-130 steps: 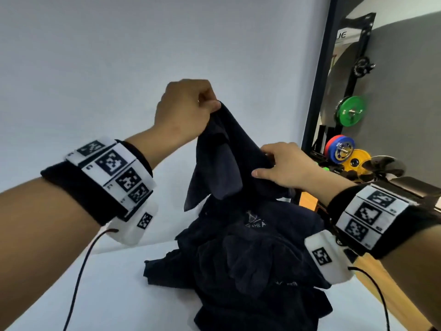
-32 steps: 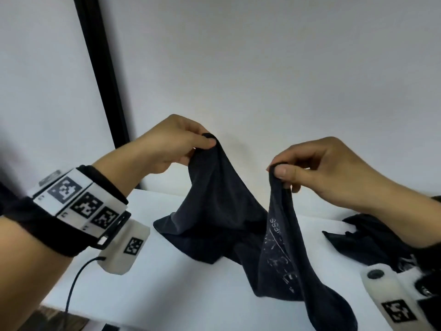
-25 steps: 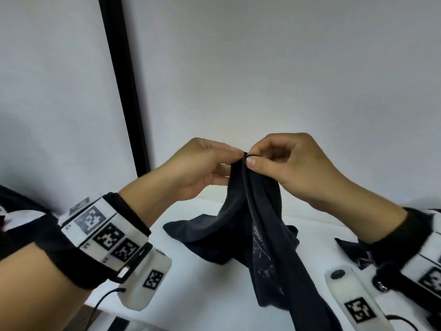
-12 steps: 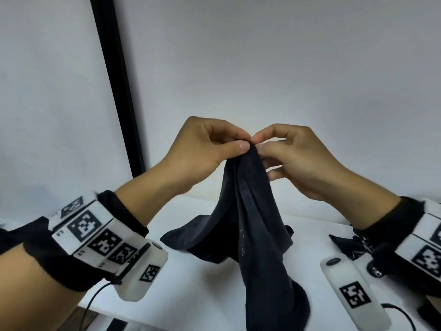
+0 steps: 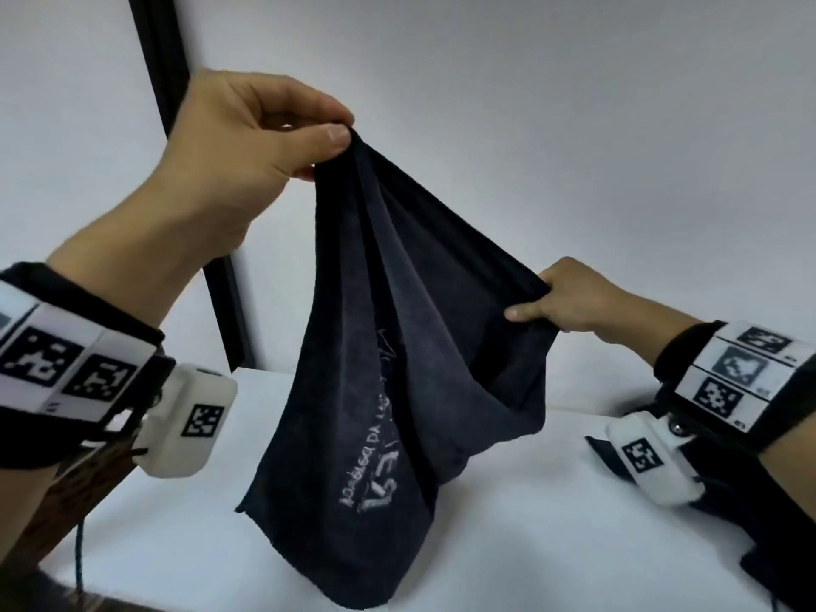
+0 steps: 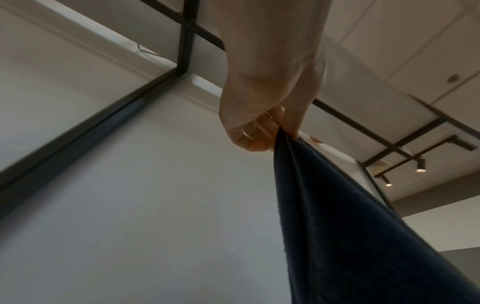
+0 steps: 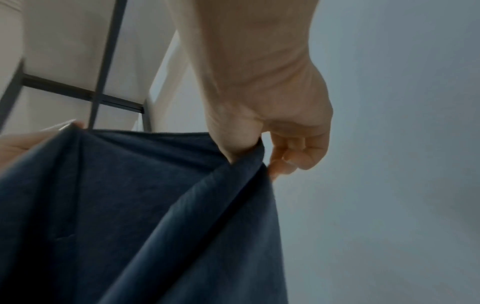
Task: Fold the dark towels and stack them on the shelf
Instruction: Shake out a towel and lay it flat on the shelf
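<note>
dark towel held up by two corners above the white desk

the person's left hand (image 5: 247,139) is raised high at upper left of the head view; its thumb and curled fingers (image 5: 329,136) pinch one gathered corner of a dark navy, soft-pile cloth towel (image 5: 397,346). the left wrist view shows the same pinch from below, the fingers (image 6: 255,134) closed on the towel's tip and the fabric (image 6: 350,226) falling away toward lower right. the right hand (image 5: 574,298) sits lower and to the right, its fingers closed round a second corner of the towel; in the right wrist view the thumb (image 7: 239,144) presses the edge of the fabric (image 7: 130,205) against the curled fingers. the top edge of the towel runs stretched and sloping between the two hands, while the rest hangs in loose vertical folds; whether its lowest edge touches the flat white desk (image 5: 530,523) cannot be told.

pale printed lettering (image 5: 375,470) runs up the front fold of the towel. it is blurred and partly folded under, and cannot be read.

each wrist carries a black band with white panels of square black-and-white coded markers (image 5: 57,364), and a white camera housing with one such marker (image 5: 185,426). further dark cloth (image 5: 759,545) lies on the desk at lower right, beneath the right forearm. a black vertical frame post (image 5: 163,59) stands against the plain pale wall (image 5: 574,103) behind the left hand.
</note>
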Demonstrator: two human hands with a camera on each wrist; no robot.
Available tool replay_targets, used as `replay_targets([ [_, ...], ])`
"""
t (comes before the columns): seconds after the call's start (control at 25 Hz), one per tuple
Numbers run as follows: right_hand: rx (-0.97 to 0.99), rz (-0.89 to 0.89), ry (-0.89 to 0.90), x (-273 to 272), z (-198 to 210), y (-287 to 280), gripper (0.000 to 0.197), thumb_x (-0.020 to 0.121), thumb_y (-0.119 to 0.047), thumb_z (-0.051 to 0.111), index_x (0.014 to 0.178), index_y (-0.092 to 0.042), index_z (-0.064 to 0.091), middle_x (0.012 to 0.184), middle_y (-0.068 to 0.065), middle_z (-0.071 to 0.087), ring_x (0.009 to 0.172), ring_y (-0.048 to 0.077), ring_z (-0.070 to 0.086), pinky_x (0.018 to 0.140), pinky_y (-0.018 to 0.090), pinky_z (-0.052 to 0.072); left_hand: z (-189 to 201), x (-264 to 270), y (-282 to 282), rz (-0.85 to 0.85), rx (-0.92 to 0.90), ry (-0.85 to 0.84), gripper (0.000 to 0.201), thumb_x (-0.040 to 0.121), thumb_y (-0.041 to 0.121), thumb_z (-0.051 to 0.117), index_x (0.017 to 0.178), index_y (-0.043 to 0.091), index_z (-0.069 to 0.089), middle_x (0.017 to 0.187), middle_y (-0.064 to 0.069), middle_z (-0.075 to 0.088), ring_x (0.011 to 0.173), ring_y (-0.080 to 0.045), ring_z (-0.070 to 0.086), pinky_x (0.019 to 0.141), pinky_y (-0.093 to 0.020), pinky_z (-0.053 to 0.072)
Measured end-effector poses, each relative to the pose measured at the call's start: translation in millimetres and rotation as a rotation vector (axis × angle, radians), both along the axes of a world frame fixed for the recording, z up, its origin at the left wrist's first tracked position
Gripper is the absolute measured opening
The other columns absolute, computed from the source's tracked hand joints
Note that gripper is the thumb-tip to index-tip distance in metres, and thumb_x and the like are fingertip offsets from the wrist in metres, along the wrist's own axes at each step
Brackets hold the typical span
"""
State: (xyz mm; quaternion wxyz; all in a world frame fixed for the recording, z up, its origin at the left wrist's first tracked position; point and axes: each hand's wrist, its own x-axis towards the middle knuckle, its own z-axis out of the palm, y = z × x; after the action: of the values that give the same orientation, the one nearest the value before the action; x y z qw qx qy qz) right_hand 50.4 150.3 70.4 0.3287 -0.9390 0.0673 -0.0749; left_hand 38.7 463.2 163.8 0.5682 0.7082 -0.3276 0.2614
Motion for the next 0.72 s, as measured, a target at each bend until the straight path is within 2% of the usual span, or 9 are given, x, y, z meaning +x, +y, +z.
replay_targets([
  [0.12,-0.163,0.022,0.267,-15,5,-18,0.008,0.084,-0.016,0.073,0.078,-0.010,0.072,0.071,0.005,0.071,0.062,0.015,0.067,0.052,0.024,0.048,-1,17,25,0.153,0.027,0.028,0.015,0.087,0.007,0.071,0.088,0.022,0.072,0.073,0.008,0.070,0.078,-0.015,0.066,0.081,-0.033,0.056],
  [0.16,-0.192,0.036,0.309,-20,13,-22,0.009,0.086,-0.010,0.067,0.081,-0.010,0.074,0.075,0.006,0.074,0.065,0.013,0.070,0.053,0.023,0.050,-2,23,32,0.215,0.062,0.043,0.016,0.088,0.007,0.070,0.089,0.023,0.071,0.076,0.006,0.068,0.077,-0.012,0.065,0.078,-0.028,0.055],
  [0.24,-0.197,0.031,0.281,-28,37,-29,0.015,0.086,-0.004,0.063,0.082,-0.010,0.077,0.076,0.006,0.076,0.065,0.011,0.072,0.053,0.023,0.052,-7,31,43,0.363,0.222,0.059,0.017,0.090,0.007,0.067,0.096,0.023,0.071,0.080,0.003,0.064,0.064,0.001,0.059,0.062,-0.009,0.047],
  [0.28,-0.176,0.019,0.239,-32,52,-32,0.013,0.086,-0.005,0.065,0.083,-0.010,0.077,0.076,0.006,0.076,0.065,0.011,0.072,0.052,0.022,0.051,-10,34,48,0.440,0.330,0.078,0.016,0.091,0.009,0.067,0.098,0.023,0.071,0.081,0.000,0.063,0.057,0.001,0.056,0.052,-0.004,0.041],
  [0.32,-0.141,0.002,0.192,-36,67,-34,0.009,0.086,-0.007,0.068,0.084,-0.009,0.076,0.077,0.006,0.076,0.066,0.012,0.072,0.053,0.022,0.050,-13,37,52,0.501,0.429,0.112,0.015,0.091,0.010,0.067,0.097,0.023,0.071,0.082,-0.003,0.062,0.054,-0.003,0.053,0.047,-0.006,0.039],
  [0.4,-0.026,-0.043,0.105,-41,92,-39,0.006,0.088,-0.010,0.068,0.088,-0.009,0.074,0.081,0.005,0.075,0.066,0.012,0.069,0.055,0.023,0.045,-15,41,61,0.518,0.529,0.221,0.012,0.090,0.011,0.068,0.088,0.023,0.072,0.080,-0.005,0.061,0.059,-0.014,0.049,0.052,-0.018,0.041],
  [0.48,0.101,-0.066,0.063,-43,111,-45,0.010,0.093,-0.009,0.060,0.091,-0.010,0.070,0.083,0.003,0.071,0.057,0.007,0.065,0.051,0.021,0.038,-14,41,67,0.411,0.449,0.335,0.013,0.088,0.007,0.070,0.082,0.019,0.071,0.076,-0.005,0.061,0.064,-0.015,0.050,0.058,-0.023,0.041],
  [0.6,0.312,-0.078,0.053,-45,127,-51,0.019,0.097,-0.008,0.050,0.089,-0.015,0.065,0.072,-0.003,0.068,0.045,0.000,0.061,0.036,0.011,0.037,-5,40,66,0.286,0.172,0.411,0.018,0.087,0.004,0.065,0.074,0.015,0.065,0.071,-0.004,0.058,0.050,-0.011,0.055,0.044,-0.018,0.042],
  [0.72,0.521,-0.067,-0.005,-45,131,-52,0.017,0.095,-0.007,0.053,0.087,-0.017,0.066,0.075,-0.002,0.071,0.054,0.001,0.068,0.043,0.011,0.049,5,43,61,0.287,0.112,0.375,0.018,0.088,0.003,0.063,0.075,0.016,0.065,0.066,-0.003,0.059,0.041,-0.009,0.056,0.037,-0.017,0.040],
])
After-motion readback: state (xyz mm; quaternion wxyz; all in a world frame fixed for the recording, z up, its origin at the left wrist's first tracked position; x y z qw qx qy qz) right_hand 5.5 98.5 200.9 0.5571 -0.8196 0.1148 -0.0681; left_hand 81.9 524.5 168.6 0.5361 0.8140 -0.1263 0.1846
